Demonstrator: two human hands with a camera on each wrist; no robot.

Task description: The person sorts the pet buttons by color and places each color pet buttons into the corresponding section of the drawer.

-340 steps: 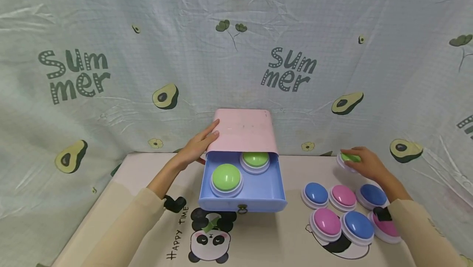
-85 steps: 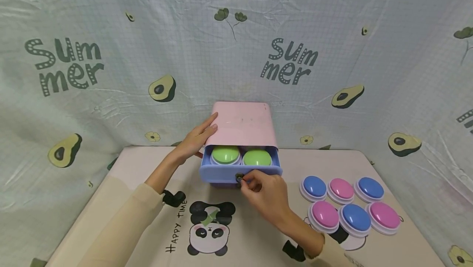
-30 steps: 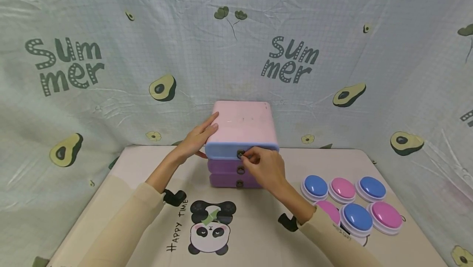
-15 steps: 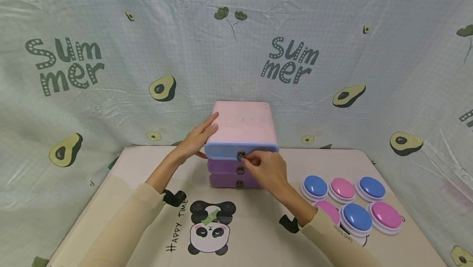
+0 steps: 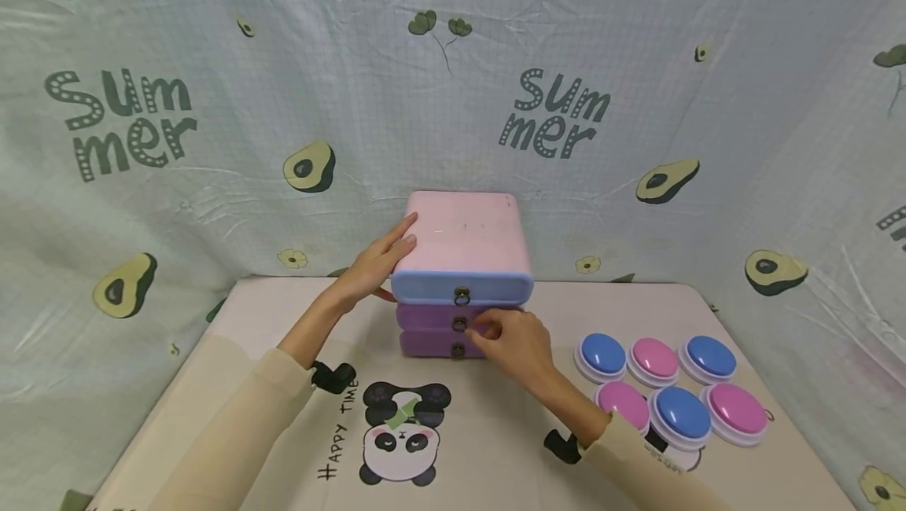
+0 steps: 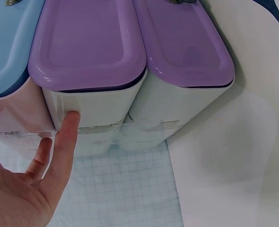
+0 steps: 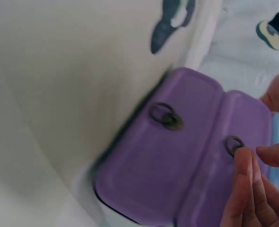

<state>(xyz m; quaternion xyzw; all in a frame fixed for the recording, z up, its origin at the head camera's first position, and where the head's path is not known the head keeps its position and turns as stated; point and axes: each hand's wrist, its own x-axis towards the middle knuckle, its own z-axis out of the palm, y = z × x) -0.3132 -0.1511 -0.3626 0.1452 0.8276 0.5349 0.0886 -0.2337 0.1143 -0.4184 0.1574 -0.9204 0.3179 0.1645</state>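
Note:
A small drawer cabinet with a pink top (image 5: 467, 236) stands at the back middle of the table. Its top blue drawer (image 5: 425, 288) and the two purple drawers below, middle (image 5: 425, 316) and bottom (image 5: 425, 343), are all pushed in. My left hand (image 5: 371, 269) rests on the cabinet's left side with fingers extended; one fingertip touches the white side wall (image 6: 97, 106) in the left wrist view. My right hand (image 5: 517, 342) is at the middle drawer's ring handle (image 7: 233, 142), thumb and forefinger apart in the right wrist view, a fingertip right at the ring.
Several domed buttons, blue (image 5: 604, 354) and pink (image 5: 654, 358) on white bases, stand in two rows on the right of the table. A printed panda (image 5: 401, 440) lies in front of the cabinet. A patterned curtain (image 5: 453, 118) hangs close behind.
The blue drawer, earlier pulled out with green domed buttons inside, went in under my right hand. That hand has since let go of its ring and moved down. My left hand stayed put.

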